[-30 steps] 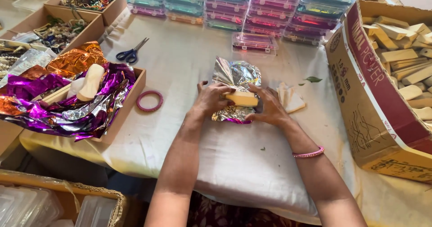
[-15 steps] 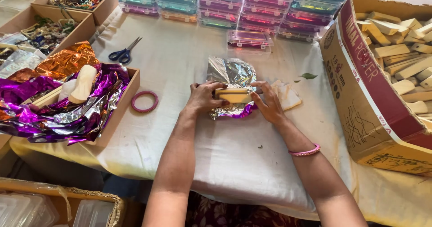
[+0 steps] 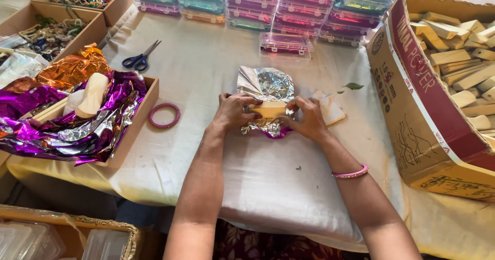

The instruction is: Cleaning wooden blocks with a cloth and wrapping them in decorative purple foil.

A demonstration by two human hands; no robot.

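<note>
At frame centre, a pale rectangular wooden block [image 3: 269, 109] on crinkled silver foil [image 3: 266, 84] is pinched endwise by left hand [image 3: 234, 114] and right hand [image 3: 308, 119] fingers, long axis left-to-right, both equally near.

Pink bangle [image 3: 351, 173], bare forearms

We have a single view, from a camera on the person's head, looking steeply down and forward over both forearms onto the white cloth-covered table [image 3: 206, 74]. It sits close: the left hand [image 3: 234, 113] and right hand [image 3: 309, 118] fall near frame centre, and the stacked clear plastic boxes [image 3: 268, 2] line the top edge.
</note>
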